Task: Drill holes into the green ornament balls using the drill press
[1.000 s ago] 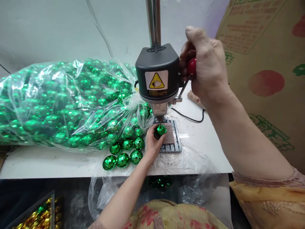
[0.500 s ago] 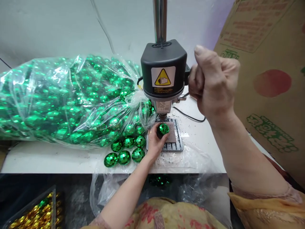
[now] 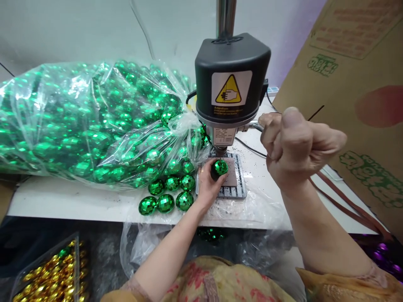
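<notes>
My left hand [image 3: 207, 184] grips a green faceted ball [image 3: 220, 167] and holds it on the slotted metal base plate [image 3: 239, 184] right under the spindle of a small bench drill press [image 3: 232, 88]. My right hand [image 3: 296, 147] is clenched in a fist round the press's feed lever, whose metal rod [image 3: 253, 124] shows at the knuckles; the red knob is hidden inside the fist. The black motor head with a yellow warning sticker sits low over the ball.
A large clear plastic bag of green faceted balls [image 3: 82, 121] fills the table's left side, with several loose balls [image 3: 166, 200] at its mouth. A big cardboard box [image 3: 355, 79] stands at the right. A tray of gold balls [image 3: 50, 277] lies below left.
My right hand has pulled the lever down and toward me, and the drill head has come down over the ball. My left hand stays on the ball.
</notes>
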